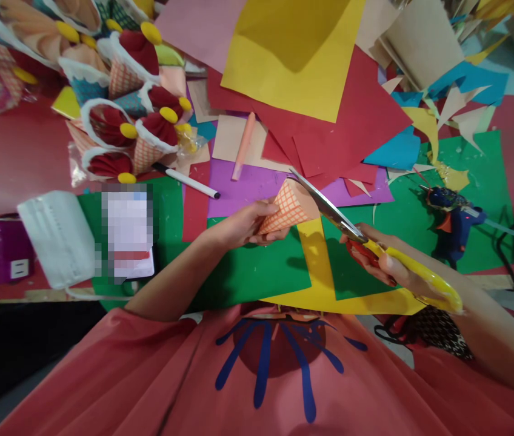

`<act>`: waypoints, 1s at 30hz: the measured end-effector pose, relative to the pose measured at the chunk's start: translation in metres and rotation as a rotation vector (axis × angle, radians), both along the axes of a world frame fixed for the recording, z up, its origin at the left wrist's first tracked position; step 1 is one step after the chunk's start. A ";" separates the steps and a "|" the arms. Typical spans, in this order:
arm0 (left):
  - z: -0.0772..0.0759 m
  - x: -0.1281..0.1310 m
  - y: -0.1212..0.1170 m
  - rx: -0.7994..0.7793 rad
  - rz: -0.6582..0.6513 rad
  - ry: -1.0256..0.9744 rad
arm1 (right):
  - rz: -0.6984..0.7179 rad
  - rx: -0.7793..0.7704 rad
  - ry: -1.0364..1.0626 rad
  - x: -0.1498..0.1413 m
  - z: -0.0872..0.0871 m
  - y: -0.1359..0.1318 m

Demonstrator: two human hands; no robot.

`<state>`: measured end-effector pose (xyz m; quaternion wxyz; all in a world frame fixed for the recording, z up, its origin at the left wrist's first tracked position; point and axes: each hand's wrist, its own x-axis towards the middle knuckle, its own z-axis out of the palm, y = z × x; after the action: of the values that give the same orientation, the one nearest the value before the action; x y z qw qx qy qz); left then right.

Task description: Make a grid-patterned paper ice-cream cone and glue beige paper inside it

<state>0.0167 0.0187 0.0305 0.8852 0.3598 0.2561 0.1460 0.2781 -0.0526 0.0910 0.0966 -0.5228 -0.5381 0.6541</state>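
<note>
My left hand (261, 221) is closed around a small cone (287, 208) with an orange criss-cross pattern, its wide end pointing up and right. A peach inner layer shows at the cone's mouth. In my right hand (382, 260) is a pair of scissors (343, 224) with yellow and red handles. The blades reach up and left to the cone's rim and look nearly closed; whether they touch it I cannot tell. Beneath both hands lie green sheets (257, 269) and a yellow strip (314, 242).
Finished-looking cones (148, 136) with white trim and yellow dots crowd the upper left. A marker (193, 183), a phone (130, 233) and a white box-shaped device (59, 239) lie left. Yellow sheet (293, 54) and red sheets (325, 142) cover the back. A blue glue gun (457, 227) stands right.
</note>
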 end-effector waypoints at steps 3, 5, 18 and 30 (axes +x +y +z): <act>0.000 0.000 0.000 -0.018 -0.014 -0.009 | -0.045 -0.014 0.018 -0.001 0.002 0.001; 0.000 -0.001 0.001 -0.036 -0.029 -0.012 | -0.044 -0.017 0.024 -0.002 0.002 0.001; -0.005 -0.006 0.003 -0.191 -0.067 -0.098 | -0.023 0.017 -0.053 0.001 0.005 0.002; -0.003 -0.001 0.003 -0.101 0.123 0.001 | -0.207 -0.086 0.000 -0.003 0.004 0.001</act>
<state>0.0157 0.0212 0.0274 0.8914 0.2986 0.2852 0.1868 0.2753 -0.0517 0.0954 0.1413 -0.5791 -0.4528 0.6630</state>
